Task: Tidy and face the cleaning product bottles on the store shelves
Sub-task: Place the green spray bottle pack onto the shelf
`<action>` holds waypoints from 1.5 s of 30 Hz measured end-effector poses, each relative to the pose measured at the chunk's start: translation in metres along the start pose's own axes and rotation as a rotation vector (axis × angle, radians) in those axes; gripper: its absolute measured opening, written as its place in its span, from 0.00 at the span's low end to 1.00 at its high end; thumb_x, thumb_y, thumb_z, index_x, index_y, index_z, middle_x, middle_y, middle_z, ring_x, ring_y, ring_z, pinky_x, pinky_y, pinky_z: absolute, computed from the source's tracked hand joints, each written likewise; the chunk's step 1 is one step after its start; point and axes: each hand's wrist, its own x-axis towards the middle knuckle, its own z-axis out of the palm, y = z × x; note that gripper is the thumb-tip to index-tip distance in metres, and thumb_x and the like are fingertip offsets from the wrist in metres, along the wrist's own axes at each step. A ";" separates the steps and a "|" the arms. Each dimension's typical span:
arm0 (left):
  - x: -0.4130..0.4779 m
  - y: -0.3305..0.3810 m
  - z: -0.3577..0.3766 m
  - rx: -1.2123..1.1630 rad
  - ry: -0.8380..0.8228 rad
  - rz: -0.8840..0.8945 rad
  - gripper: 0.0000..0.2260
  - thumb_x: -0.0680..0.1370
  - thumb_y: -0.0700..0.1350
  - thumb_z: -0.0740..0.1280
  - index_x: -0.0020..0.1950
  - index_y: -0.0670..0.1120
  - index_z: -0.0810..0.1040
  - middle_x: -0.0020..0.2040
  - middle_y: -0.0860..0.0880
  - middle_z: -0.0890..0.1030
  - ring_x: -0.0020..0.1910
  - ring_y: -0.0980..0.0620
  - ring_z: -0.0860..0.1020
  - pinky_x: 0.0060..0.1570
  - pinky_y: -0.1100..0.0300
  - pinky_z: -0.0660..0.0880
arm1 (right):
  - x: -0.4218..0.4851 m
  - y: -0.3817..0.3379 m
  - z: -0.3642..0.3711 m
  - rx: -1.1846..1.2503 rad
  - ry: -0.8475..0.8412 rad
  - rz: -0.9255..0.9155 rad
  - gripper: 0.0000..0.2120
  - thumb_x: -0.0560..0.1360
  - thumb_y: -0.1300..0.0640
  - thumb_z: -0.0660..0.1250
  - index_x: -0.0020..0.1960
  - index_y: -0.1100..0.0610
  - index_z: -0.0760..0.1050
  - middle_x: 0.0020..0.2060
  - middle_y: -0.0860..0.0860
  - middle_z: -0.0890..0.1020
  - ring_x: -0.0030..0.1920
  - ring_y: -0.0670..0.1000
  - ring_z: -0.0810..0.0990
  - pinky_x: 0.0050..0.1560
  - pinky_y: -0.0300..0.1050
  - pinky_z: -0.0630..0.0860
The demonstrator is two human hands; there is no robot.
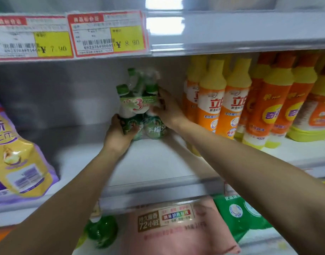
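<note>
Shelf (158,162): left hand (119,133), right hand (169,111) clasp bottle pack (137,105) (upright).

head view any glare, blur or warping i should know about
Head view: white glare on the upper shelf rail; price tags and the green pack are blurred, small print unreadable; wide-angle distortion bows the shelf edges; shadow darkens the back wall left of the pack.

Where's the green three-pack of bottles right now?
Head view, centre: the green three-pack is held by the left hand and right hand, just left of the orange bottles, below the 8.90 price tag.
</note>
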 end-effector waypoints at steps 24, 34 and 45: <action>-0.320 -0.062 0.192 0.245 -0.840 0.163 0.25 0.67 0.69 0.59 0.61 0.61 0.71 0.58 0.59 0.74 0.52 0.62 0.72 0.54 0.66 0.69 | -0.360 0.152 -0.182 -0.311 -0.680 0.345 0.16 0.75 0.53 0.74 0.61 0.50 0.78 0.56 0.40 0.78 0.53 0.35 0.76 0.53 0.28 0.69; -0.366 -0.092 0.235 0.135 -1.056 -0.244 0.33 0.66 0.63 0.72 0.68 0.60 0.65 0.58 0.55 0.80 0.50 0.64 0.79 0.55 0.63 0.75 | -0.436 0.212 -0.182 -0.300 -0.490 0.457 0.17 0.71 0.42 0.72 0.56 0.48 0.80 0.50 0.42 0.84 0.51 0.41 0.81 0.52 0.38 0.75; -0.419 -0.086 0.237 0.217 -1.061 0.038 0.23 0.69 0.60 0.72 0.62 0.53 0.78 0.57 0.54 0.82 0.58 0.58 0.77 0.59 0.65 0.72 | -0.408 0.179 -0.200 -0.230 -0.271 0.442 0.22 0.67 0.33 0.68 0.54 0.45 0.82 0.49 0.41 0.85 0.50 0.42 0.83 0.54 0.52 0.79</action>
